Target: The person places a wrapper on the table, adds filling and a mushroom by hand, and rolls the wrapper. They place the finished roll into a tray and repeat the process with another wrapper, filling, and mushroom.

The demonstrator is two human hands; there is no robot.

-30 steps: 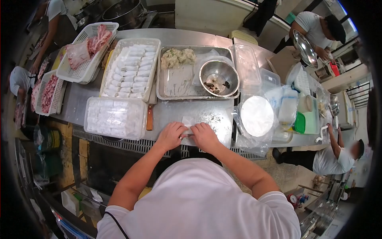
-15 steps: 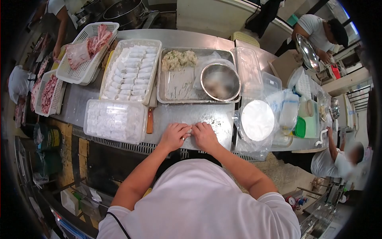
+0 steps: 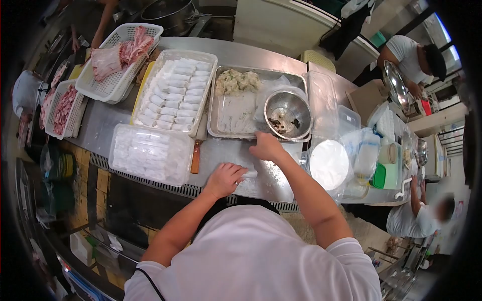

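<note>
My left hand [image 3: 227, 179] rests on the steel table with its fingers closed on one end of a small white wrapped roll [image 3: 249, 173]. My right hand [image 3: 266, 147] is at the front rim of a metal tray [image 3: 233, 132], index finger stretched out and thumb apart from it; I see nothing held. In that tray lie a mound of pale filling [image 3: 237, 83] and a steel bowl [image 3: 288, 115] with some dark bits inside. To the left, rows of similar white rolls [image 3: 173, 98] fill a white plastic tub [image 3: 213, 62].
A wooden-handled knife [image 3: 196, 157] lies beside a lidded clear box [image 3: 150, 153]. Round white wrappers [image 3: 329, 164] sit in plastic at right. Baskets of raw meat [image 3: 108, 62] stand at far left. Co-workers [image 3: 409, 55] are at the right and left.
My right hand has left the roll and moved forward to the tray's front rim. My left hand stays at the roll, now visible on the table. The view has shifted slightly.
</note>
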